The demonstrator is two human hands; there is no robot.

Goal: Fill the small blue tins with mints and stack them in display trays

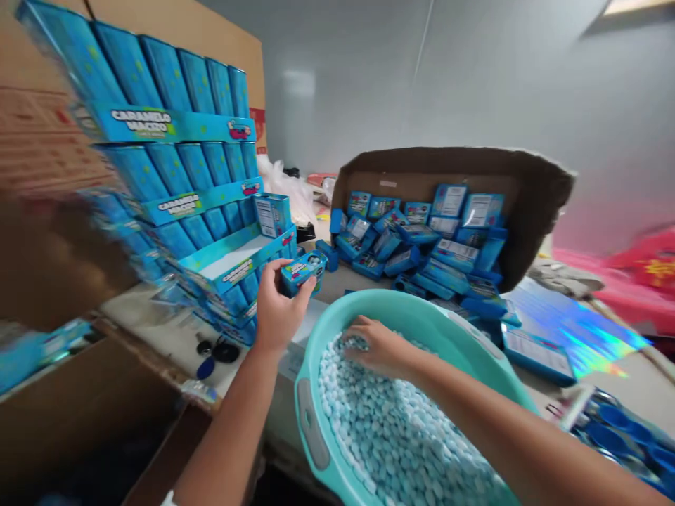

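Note:
My left hand [275,307] holds a small blue candy box [303,271] above the table, near the front of a stack of blue display trays [179,126] marked "CARAMELO MACIZO". My right hand [375,346] rests palm down in a teal plastic basin [311,422], fingers among the many small pale blue and white candies [390,436] that fill it. Whether it grips any candies is hidden. One open tray [240,256] in the stack holds a single upright box [271,214].
A tipped brown carton [532,190] spills several blue boxes [422,246] onto the table behind the basin. Holographic sheets [569,323] lie at right, an open cardboard box [79,414] at lower left, and small dark items [216,351] sit near the stack.

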